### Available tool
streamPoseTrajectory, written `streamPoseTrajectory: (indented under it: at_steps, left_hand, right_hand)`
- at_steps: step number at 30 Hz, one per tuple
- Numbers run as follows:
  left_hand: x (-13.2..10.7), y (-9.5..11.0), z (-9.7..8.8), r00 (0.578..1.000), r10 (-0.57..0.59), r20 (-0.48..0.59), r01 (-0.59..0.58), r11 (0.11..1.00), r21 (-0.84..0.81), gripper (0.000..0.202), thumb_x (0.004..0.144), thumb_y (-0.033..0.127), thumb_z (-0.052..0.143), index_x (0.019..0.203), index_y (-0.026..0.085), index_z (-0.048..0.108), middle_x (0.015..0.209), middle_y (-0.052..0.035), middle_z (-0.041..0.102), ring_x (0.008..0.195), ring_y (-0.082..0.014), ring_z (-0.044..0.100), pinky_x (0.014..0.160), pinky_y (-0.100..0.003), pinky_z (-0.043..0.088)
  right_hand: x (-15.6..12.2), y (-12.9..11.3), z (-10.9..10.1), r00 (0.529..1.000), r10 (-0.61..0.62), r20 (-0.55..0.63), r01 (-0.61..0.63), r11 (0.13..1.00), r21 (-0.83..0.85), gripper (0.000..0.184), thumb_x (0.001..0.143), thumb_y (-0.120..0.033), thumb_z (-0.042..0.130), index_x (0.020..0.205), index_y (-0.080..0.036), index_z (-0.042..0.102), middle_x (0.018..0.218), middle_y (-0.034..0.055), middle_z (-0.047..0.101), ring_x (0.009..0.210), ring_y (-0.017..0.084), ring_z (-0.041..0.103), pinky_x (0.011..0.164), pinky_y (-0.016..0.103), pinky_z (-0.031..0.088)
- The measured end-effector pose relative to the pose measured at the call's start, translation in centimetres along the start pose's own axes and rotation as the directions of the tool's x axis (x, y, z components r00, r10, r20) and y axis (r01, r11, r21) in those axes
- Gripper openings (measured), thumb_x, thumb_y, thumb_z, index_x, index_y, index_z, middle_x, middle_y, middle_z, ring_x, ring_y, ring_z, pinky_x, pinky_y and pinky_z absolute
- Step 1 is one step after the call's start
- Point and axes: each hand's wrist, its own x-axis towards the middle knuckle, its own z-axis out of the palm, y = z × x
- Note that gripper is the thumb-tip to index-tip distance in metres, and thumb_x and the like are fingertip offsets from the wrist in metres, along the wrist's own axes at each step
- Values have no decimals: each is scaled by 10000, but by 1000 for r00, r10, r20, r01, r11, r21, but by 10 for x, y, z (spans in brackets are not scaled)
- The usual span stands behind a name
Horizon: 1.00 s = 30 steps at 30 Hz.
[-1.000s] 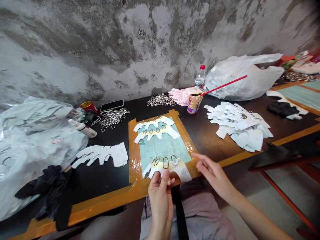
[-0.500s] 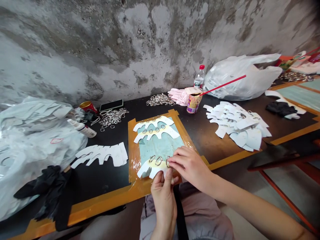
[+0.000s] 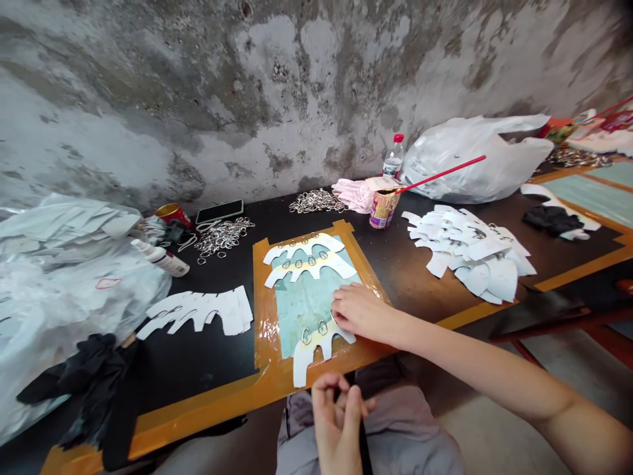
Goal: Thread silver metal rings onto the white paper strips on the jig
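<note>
R hand (image 3: 360, 310) lies on the right end of the white cut-out piece (image 3: 316, 344), fingers bent down close together over it; can't tell if they pinch anything. The piece sits at the near edge of the teal mat (image 3: 306, 297) on the dark surface (image 3: 420, 264), w/ two metal rings (image 3: 306, 335) showing just left of the hand. L hand (image 3: 339, 415) is off the surface, over the lap, thumb and fingertips pressed together. Two more ringed pieces (image 3: 309, 267) lie at the mat's far end.
</note>
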Motion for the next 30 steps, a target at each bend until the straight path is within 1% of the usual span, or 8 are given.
streamPoseTrajectory:
  at_steps: [2, 6, 8, 12, 16, 22, 25, 30]
  left_hand:
    - [4, 8, -12, 984, 171, -44, -167, 981, 96, 342, 737, 435, 746, 853, 260, 475, 763, 59, 461, 562, -86, 486, 565, -217, 452]
    - [32, 42, -21, 891, 449, 70, -428, 775, 465, 266, 677, 329, 807, 838, 245, 613, 863, -28, 602, 872, -211, 570, 860, -318, 416]
    - [50, 55, -11, 866, 456, 203, -475, 628, 616, 299, 671, 315, 811, 924, 245, 668, 956, -67, 660, 996, -276, 566, 994, -400, 315]
    - [75, 59, 20, 729, 444, 520, -659, 252, 709, 334, 804, 258, 694, 1104, 198, 562, 1082, -87, 662, 1062, -297, 563, 1002, -468, 266]
    - [83, 47, 31, 653, 431, 622, -682, -22, 731, 404, 821, 225, 681, 1150, 160, 457, 1077, -98, 656, 1067, -293, 551, 948, -445, 304]
    - [89, 37, 23, 649, 450, 614, -656, -78, 751, 423, 816, 272, 694, 1126, 171, 425, 1057, -88, 643, 1015, -271, 558, 902, -421, 339]
    - [90, 36, 24, 680, 438, 588, -628, -67, 776, 460, 800, 291, 717, 1129, 169, 420, 1036, -78, 643, 1003, -272, 557, 904, -427, 336]
    - [87, 37, 29, 720, 399, 568, -612, -20, 790, 475, 791, 247, 728, 1150, 171, 426, 1043, -67, 658, 1032, -278, 535, 909, -427, 325]
  right_hand:
    - [0, 3, 4, 999, 43, 6, -43, 999, 21, 130, 820, -158, 615, 711, -150, 685, 763, 65, 657, 793, 198, 579, 703, 314, 346]
    - [-4, 4, -5, 993, 106, 59, -111, 991, 81, 152, 780, -115, 611, 658, -158, 690, 725, 60, 671, 744, 193, 590, 681, 302, 345]
    - [-4, 6, -11, 985, 127, 112, -142, 981, 130, 159, 781, -119, 601, 659, -161, 694, 706, 57, 670, 709, 179, 583, 652, 283, 340]
    - [-2, 19, -14, 965, 119, 236, -185, 942, 282, 151, 815, -194, 578, 751, -164, 711, 701, 50, 663, 657, 154, 552, 582, 246, 317]
    - [1, 31, -15, 959, 57, 276, -163, 912, 377, 222, 860, -257, 533, 790, -150, 715, 726, 55, 661, 655, 142, 532, 569, 232, 312]
    - [5, 35, -7, 959, 56, 277, -162, 912, 376, 123, 766, -261, 636, 742, -170, 715, 661, 19, 640, 614, 128, 514, 538, 232, 287]
    - [5, 37, 0, 966, 28, 259, -133, 906, 401, 91, 768, -232, 638, 765, -187, 717, 687, 10, 646, 626, 127, 533, 541, 228, 302]
    - [-1, 33, 4, 988, -110, 107, 72, 949, 308, 66, 804, -168, 645, 762, -157, 694, 715, 29, 639, 714, 154, 564, 685, 261, 378]
